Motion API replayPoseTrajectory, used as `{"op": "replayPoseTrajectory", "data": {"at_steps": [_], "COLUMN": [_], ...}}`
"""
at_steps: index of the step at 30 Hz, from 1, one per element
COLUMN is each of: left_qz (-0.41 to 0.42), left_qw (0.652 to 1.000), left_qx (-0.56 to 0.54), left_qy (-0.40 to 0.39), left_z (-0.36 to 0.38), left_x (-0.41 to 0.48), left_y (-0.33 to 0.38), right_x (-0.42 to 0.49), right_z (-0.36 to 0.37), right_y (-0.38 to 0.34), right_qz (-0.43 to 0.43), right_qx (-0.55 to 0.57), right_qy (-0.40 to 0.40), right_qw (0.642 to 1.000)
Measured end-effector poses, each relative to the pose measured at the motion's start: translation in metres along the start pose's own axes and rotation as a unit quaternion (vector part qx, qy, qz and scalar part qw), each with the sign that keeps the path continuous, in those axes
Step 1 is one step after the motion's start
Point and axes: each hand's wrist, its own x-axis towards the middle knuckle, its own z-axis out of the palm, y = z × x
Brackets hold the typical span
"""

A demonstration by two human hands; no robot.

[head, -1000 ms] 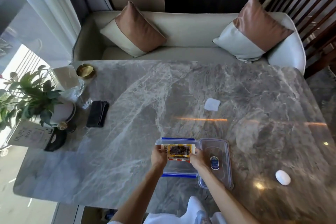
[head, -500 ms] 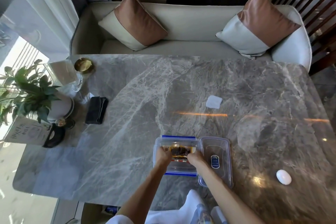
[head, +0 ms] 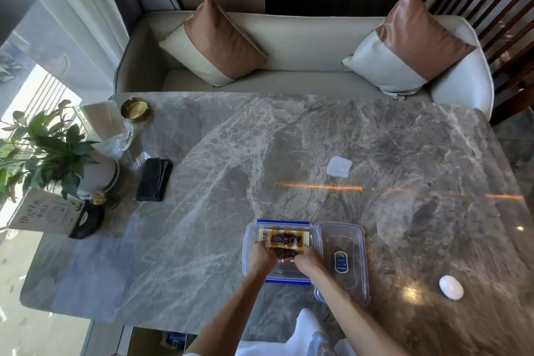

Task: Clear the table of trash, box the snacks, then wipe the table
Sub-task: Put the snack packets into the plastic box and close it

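A clear plastic box (head: 249, 250) with blue clips stands open on the marble table (head: 202, 211) near the front edge. Inside it lie yellow snack packets (head: 284, 238) with dark contents. My left hand (head: 261, 254) and my right hand (head: 307, 261) are both down in the box, fingers curled on the packets' near edge. The box's clear lid (head: 344, 257) lies flat just right of the box. A small white wrapper (head: 338, 167) lies further back on the table. A folded dark cloth (head: 154, 179) lies at the left.
A white egg-shaped object (head: 451, 287) sits at the front right. At the left edge stand a potted plant (head: 57, 153), a glass (head: 109, 127), a brass dish (head: 134, 107) and a card sign (head: 43, 212). A sofa with two cushions (head: 289, 46) runs behind the table.
Both hands have lowered the snack packet from above the box down into it.
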Motion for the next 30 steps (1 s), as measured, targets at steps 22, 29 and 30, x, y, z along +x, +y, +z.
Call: {"op": "replayPoseTrajectory", "data": {"at_steps": [22, 29, 30], "left_qz": [0.253, 0.293, 0.281], "left_qw": [0.913, 0.814, 0.81], "left_qx": [0.301, 0.499, 0.51], "left_qy": [0.113, -0.051, -0.072], "left_z": [0.057, 0.124, 0.129], "left_x": [-0.019, -0.001, -0.001], "left_y": [0.075, 0.11, 0.109], "right_x": [-0.012, -0.026, -0.028], "right_z": [-0.067, -0.081, -0.078], "right_y": [0.056, 0.163, 0.17], "right_qz": [0.001, 0.214, 0.221], "right_qx": [0.205, 0.338, 0.381], "right_qy": [0.145, 0.105, 0.066], "right_qw": [0.968, 0.91, 0.895]}}
